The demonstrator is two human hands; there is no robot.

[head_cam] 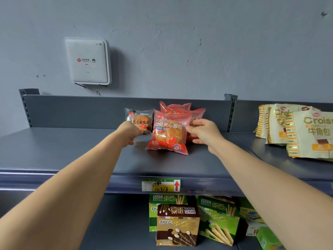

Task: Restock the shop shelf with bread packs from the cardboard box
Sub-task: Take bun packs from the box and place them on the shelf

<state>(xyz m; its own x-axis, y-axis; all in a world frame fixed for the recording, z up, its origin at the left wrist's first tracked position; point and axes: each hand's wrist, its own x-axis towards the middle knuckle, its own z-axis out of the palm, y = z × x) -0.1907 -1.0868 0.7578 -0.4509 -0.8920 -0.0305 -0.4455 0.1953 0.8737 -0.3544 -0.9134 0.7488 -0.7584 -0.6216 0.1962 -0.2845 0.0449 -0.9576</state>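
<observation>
On the dark grey top shelf (75,150) stands a row of red "Red bean" bread packs, the front one (168,134) leaning upright and others (177,108) behind it. To their left stands a clear toast bread pack (139,120). My left hand (130,132) grips the lower part of this clear pack. My right hand (203,131) holds the right edge of the front red pack, fingers around it. The cardboard box is not in view.
Cream croissant bags (310,132) stand at the right end of the shelf. Green and brown egg-roll boxes (177,226) fill the shelf below. A price tag (161,184) hangs on the shelf edge. A white router box (87,61) is on the wall.
</observation>
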